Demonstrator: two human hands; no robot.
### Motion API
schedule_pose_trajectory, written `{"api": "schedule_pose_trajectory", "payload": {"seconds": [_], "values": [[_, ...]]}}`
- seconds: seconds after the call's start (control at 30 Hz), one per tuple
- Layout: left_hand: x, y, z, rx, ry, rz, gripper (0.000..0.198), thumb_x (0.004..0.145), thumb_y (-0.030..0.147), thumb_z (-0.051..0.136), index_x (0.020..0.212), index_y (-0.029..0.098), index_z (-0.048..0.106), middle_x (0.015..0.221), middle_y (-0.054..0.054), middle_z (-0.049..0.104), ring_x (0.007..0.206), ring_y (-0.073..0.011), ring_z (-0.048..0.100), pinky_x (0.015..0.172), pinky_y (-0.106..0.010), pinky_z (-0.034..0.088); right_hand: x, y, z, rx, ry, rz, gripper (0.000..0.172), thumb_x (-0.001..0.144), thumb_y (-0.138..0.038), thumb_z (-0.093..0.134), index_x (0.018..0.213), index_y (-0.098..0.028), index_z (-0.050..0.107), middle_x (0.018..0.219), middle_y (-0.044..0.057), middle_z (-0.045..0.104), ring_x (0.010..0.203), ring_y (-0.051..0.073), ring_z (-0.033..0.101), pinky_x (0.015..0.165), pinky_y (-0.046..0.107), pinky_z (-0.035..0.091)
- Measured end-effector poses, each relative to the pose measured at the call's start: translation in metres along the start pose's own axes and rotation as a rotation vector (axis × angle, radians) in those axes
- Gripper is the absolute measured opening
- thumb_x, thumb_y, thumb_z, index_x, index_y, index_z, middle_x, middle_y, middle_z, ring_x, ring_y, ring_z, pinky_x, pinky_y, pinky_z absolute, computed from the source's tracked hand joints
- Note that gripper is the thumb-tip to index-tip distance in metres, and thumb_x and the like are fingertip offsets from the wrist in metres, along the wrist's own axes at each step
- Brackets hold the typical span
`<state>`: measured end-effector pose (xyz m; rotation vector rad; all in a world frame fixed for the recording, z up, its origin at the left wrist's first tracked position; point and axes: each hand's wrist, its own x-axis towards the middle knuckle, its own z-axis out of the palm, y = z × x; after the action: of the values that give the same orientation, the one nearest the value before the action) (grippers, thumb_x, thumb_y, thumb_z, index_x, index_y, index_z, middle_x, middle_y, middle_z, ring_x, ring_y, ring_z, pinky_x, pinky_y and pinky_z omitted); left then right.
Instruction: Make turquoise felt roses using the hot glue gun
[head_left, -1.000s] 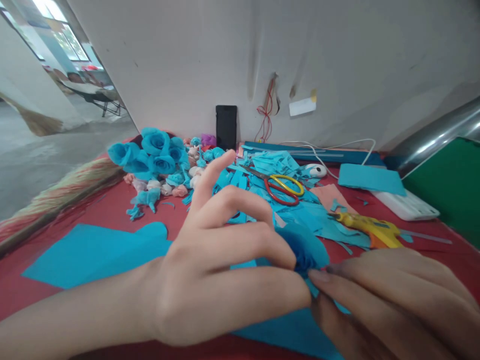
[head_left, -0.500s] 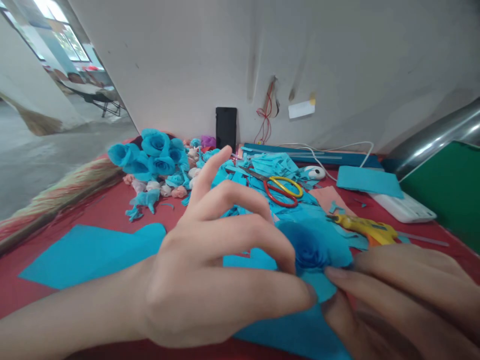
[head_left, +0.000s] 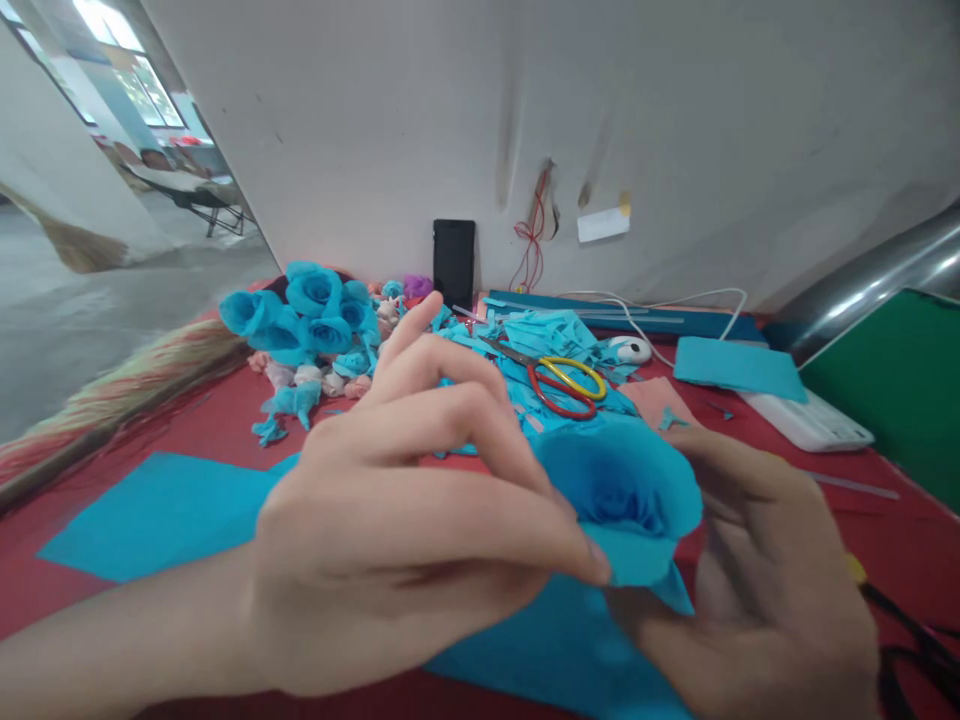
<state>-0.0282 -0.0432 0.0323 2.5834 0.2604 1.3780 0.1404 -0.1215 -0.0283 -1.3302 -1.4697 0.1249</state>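
A blue paper rose (head_left: 622, 490) is held up between both hands, just above the red table (head_left: 217, 420). My left hand (head_left: 397, 520) pinches its near edge with thumb and fingers, the index finger raised. My right hand (head_left: 757, 590) cups the flower from the right and below, fingers curled around its outer petal. Under the hands lies a flat blue paper sheet (head_left: 165, 510).
A heap of finished blue roses (head_left: 307, 315) and small pale buds sits at the back left. Blue scraps with red-and-yellow scissors (head_left: 562, 380) lie mid-table. A black phone (head_left: 453, 262) leans on the wall. A white mouse (head_left: 630, 349), a keyboard (head_left: 810, 420) and a broom (head_left: 112, 390) surround these.
The rose has been lifted off the table and has opened wider. My right hand turned from lying flat over it to cupping it from the side, now hiding the yellow tool.
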Motion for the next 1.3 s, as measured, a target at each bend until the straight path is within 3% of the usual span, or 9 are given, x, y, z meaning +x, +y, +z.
{"api": "schedule_pose_trajectory", "payload": {"seconds": [0.07,0.37,0.53,0.67,0.83,1.03,1.3], "values": [[0.003,0.001,0.001,0.002,0.031,-0.022,0.015,0.070,0.012,0.062,0.065,0.025,0.059,0.052,0.007,0.059,0.062,-0.0126,0.056,0.078,-0.034,0.049,-0.002,-0.001,0.000,-0.012,0.038,-0.034,0.053,0.069,-0.014,0.057,0.114,-0.037,0.044,0.098,-0.001,0.058,0.094,0.019,0.056,0.079,0.030,0.050],[-0.002,-0.012,0.016,-0.028,0.067,-0.126,0.009,0.073,0.017,0.063,0.070,0.023,0.057,0.064,0.009,0.063,0.064,-0.0090,0.051,0.095,-0.038,0.038,0.002,0.003,0.000,-0.051,0.020,-0.092,0.049,0.074,-0.016,0.059,0.116,-0.035,0.042,0.098,-0.003,0.057,0.084,0.012,0.060,0.078,0.020,0.052],[-0.003,-0.019,0.020,-0.097,0.058,-0.175,0.012,0.073,0.018,0.064,0.064,0.022,0.058,0.062,0.008,0.061,0.064,-0.0093,0.052,0.080,-0.035,0.043,0.001,0.006,-0.002,-0.156,-0.051,-0.146,0.045,0.077,-0.020,0.058,0.117,-0.034,0.042,0.097,0.001,0.058,0.079,0.017,0.060,0.071,0.029,0.054],[-0.004,-0.022,0.021,-0.112,0.053,-0.162,0.012,0.072,0.016,0.065,0.064,0.022,0.059,0.063,0.007,0.060,0.066,-0.0105,0.052,0.083,-0.037,0.043,0.002,0.000,0.002,-0.091,-0.126,-0.067,0.042,0.080,-0.018,0.052,0.116,-0.036,0.040,0.099,-0.002,0.058,0.081,0.012,0.060,0.070,0.021,0.052],[-0.005,-0.025,0.022,-0.081,0.075,-0.119,0.012,0.072,0.020,0.067,0.066,0.020,0.057,0.063,0.008,0.059,0.065,-0.0086,0.050,0.093,-0.037,0.038,0.006,-0.006,0.003,-0.001,-0.184,0.039,0.038,0.080,-0.015,0.050,0.111,-0.036,0.043,0.086,-0.006,0.059,0.071,0.010,0.061,0.062,0.017,0.052],[-0.001,-0.026,0.022,-0.124,0.089,-0.070,0.013,0.067,0.019,0.072,0.070,0.016,0.059,0.064,0.005,0.060,0.064,-0.0085,0.052,0.086,-0.034,0.040,0.009,-0.009,0.000,0.223,-0.239,0.215,0.031,0.084,-0.019,0.046,0.108,-0.037,0.042,0.063,-0.008,0.055,0.055,0.009,0.059,0.052,0.015,0.050],[-0.002,-0.029,0.020,-0.060,0.100,0.005,0.010,0.069,0.015,0.069,0.068,0.014,0.060,0.062,0.003,0.059,0.064,-0.0085,0.051,0.080,-0.033,0.042,0.011,-0.009,0.000,0.454,-0.259,0.309,0.032,0.085,-0.024,0.049,0.109,-0.045,0.044,0.064,-0.006,0.052,0.057,0.010,0.059,0.055,0.018,0.053]]}}
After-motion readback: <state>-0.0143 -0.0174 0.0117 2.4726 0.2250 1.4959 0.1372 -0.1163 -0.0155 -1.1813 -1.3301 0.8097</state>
